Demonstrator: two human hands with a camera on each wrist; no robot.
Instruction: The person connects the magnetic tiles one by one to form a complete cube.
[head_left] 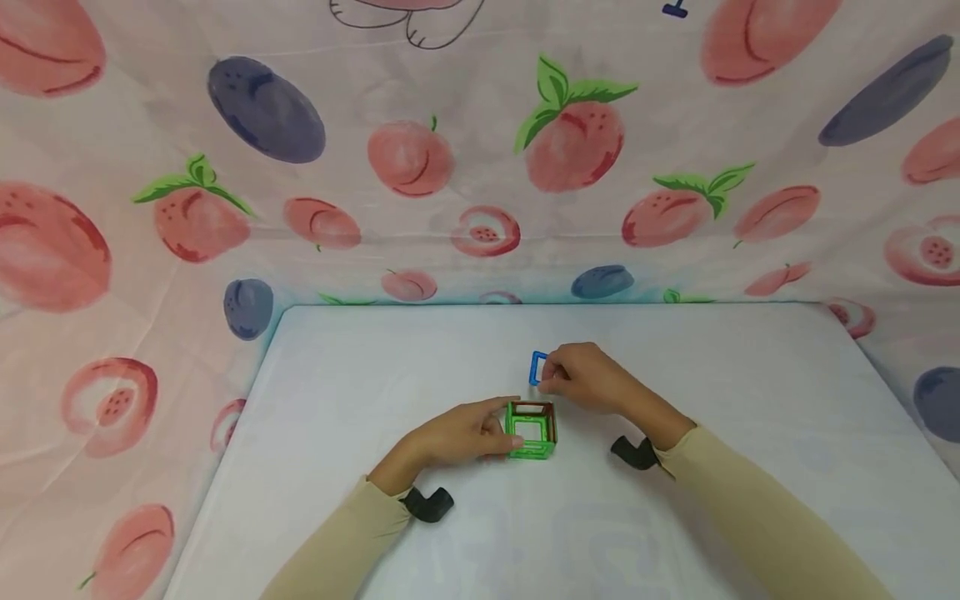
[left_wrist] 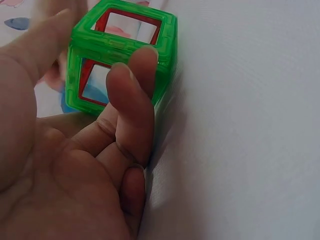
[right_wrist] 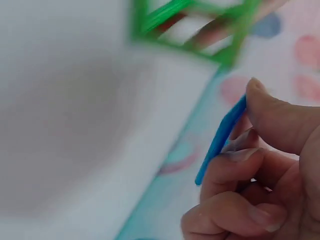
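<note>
A small cube of magnetic tiles [head_left: 532, 452], with green and dark red frames, stands on the white table. My left hand [head_left: 461, 432] grips it from the left, thumb on the near side and a finger along the far edge. In the left wrist view, green frames [left_wrist: 120, 45] face the camera, with a red frame showing through their windows. Beyond the cube, my right hand [head_left: 592, 379] pinches a blue square magnetic tile [head_left: 533, 369] between thumb and fingers. The right wrist view shows this blue tile [right_wrist: 220, 135] nearly edge-on, apart from the cube.
The white table [head_left: 360, 358] extends around both hands. Behind it and along the sides hangs a pale cloth [head_left: 322, 275] printed with peaches and dark blue fruit. Each wrist carries a black strap-like piece [head_left: 429, 505] near the sleeve cuff.
</note>
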